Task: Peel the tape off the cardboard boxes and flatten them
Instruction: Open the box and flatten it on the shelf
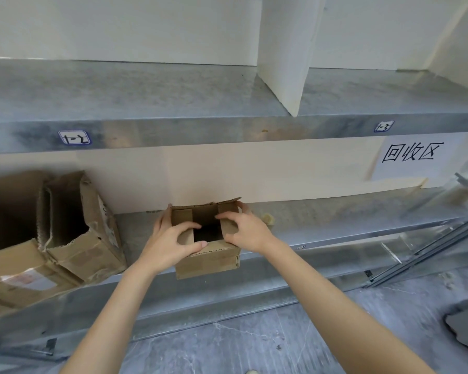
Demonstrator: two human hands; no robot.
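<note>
Grey marbled floor (254, 346) lies nearest, both bare forearms reaching over it. The small brown corrugated cardboard box (211, 259) sits at the front edge of the lower galvanised metal shelf (335, 225), top open, its near wall overhanging the lip a little. The left hand (170, 241) grasps the left inner flap, thumb on the near rim. The right hand (247, 230) grasps the right inner flap, fingers curled over it. No tape is visible on this top. Judged step: top seam done, flaps being spread before flattening. Next move likely calls for turning the box to check the hidden bottom seam for tape, then pressing the walls flat. Left of it stands a larger torn brown cardboard box (92, 238), well apart. Beyond, a white paper sign (411, 157) hangs under the upper shelf.
</note>
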